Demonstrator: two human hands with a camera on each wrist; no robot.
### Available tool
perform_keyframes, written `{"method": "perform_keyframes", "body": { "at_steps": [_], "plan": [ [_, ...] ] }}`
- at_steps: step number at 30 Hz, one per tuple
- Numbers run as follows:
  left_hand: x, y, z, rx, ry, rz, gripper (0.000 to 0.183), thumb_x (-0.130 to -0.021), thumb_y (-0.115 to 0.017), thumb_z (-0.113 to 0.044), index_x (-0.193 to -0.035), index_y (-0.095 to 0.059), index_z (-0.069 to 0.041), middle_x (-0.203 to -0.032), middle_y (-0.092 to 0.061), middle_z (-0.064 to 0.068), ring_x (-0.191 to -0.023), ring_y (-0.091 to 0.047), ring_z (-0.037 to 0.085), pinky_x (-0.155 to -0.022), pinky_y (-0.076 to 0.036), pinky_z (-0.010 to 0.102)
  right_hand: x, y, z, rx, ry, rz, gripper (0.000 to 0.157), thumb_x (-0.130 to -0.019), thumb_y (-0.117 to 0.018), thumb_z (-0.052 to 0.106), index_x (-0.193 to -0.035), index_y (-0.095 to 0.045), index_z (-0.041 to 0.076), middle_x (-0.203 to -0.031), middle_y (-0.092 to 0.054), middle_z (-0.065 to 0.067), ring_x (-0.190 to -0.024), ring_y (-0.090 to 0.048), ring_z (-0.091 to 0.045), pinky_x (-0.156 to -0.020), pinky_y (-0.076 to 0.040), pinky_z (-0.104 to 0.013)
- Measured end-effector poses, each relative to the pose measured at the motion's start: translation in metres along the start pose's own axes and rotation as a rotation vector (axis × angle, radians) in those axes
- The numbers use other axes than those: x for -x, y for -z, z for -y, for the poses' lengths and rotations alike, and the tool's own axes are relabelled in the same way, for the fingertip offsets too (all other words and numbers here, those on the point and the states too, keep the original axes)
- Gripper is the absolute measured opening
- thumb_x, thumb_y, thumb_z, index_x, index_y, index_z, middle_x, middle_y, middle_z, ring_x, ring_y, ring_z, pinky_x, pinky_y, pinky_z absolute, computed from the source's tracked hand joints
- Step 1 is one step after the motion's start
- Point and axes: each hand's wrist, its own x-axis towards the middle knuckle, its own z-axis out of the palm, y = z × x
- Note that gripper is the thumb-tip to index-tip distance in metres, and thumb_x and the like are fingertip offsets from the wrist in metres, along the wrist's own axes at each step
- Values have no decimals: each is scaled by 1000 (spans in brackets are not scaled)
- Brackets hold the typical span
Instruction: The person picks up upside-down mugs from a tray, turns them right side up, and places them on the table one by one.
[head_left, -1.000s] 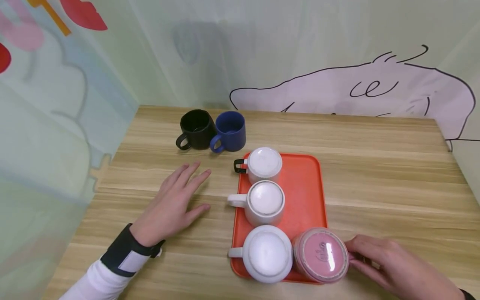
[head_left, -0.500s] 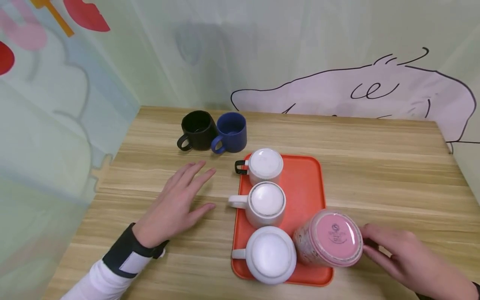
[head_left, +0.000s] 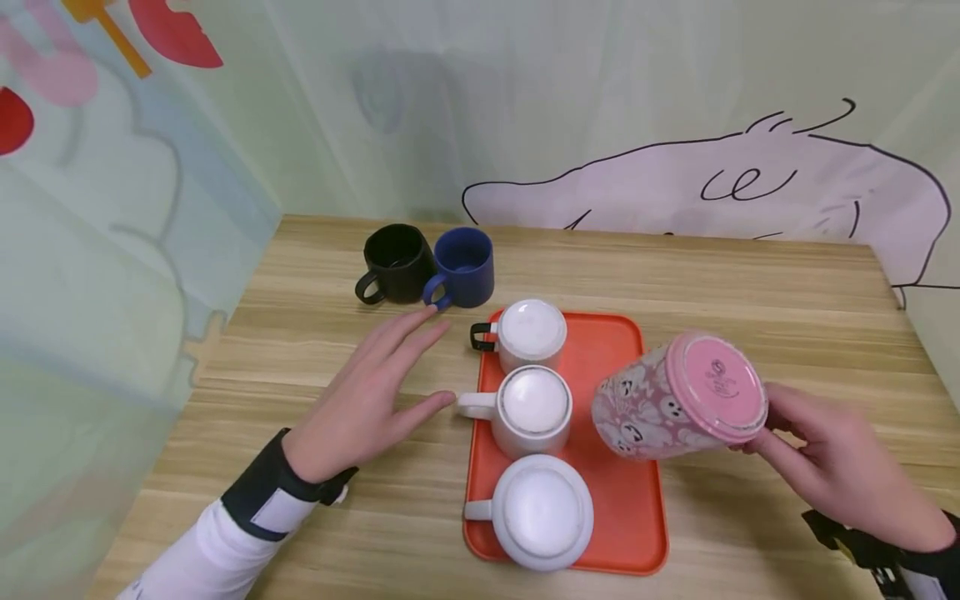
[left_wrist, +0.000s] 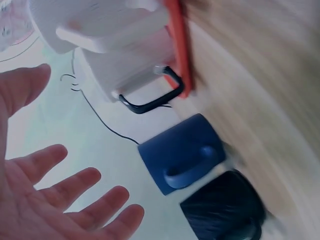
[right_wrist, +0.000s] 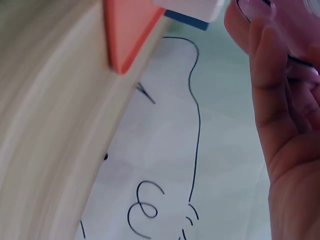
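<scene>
i'm seeing right hand [head_left: 840, 462] gripping pink mug [head_left: 675, 404], exact hold unclear | left hand [head_left: 367, 392] splaying, white mug [head_left: 531, 408] near thumb

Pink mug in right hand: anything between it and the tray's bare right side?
Nothing visible. In the head view, the right hand holds the pink mug over the tray's right side. Three upside-down white mugs line the left side, the left hand beyond them. The pink mug hides part of the tray; that patch is unseen.

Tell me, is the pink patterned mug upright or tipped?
Tipped: the right hand holds the pink patterned mug slanted, its base turned toward the head camera.
</scene>
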Motion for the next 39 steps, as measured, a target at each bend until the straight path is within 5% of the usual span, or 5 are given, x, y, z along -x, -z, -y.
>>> {"method": "perform_keyframes", "body": {
  "at_steps": [4,11,18,34,39],
  "plan": [
    [-12,2,-6,40,-5,-17,80,-88,-73,-44,-153,-40,-13,-156,-36,6,-141,-34,25,-112,-31,44,-15,2,2,-30,-97,-26,58,-72,-69,-25,-123,-62,0,-95,-68,3,-73,-64,-2,-64,-54,-17],
    [-35,3,-19,139,-8,-22,78,-88,-74,-42,-152,-41,-12,-154,-40,5,-140,-35,21,-109,-36,42,-49,-8,5,-81,-111,-122,48,-79,-64,-24,-120,-63,0,-88,-69,-2,-70,-64,-7,-64,-54,-18],
    [-57,-1,-25,245,-15,-32,76,-88,-74,-42,-148,-44,-7,-150,-44,3,-137,-39,17,-108,-39,36,-75,-23,-1,-256,-111,-216,40,-86,-57,-23,-121,-62,-6,-93,-69,-10,-69,-66,-15,-65,-56,-23],
    [-109,-17,-51,713,175,-10,56,-92,-72,-29,-141,-53,-8,-129,-58,0,-107,-61,13,-88,-52,26,-127,-52,-1,-701,-245,-290,21,-101,-54,4,-120,-56,-5,-99,-63,-24,-76,-67,-31,-72,-58,-38],
    [-123,-23,-57,787,210,-30,47,-94,-70,-29,-135,-58,-8,-121,-63,1,-100,-63,10,-85,-53,25,-140,-64,2,-901,-300,-311,23,-103,-53,10,-120,-51,-5,-101,-60,-24,-79,-67,-29,-78,-57,-37]
  ]
}}
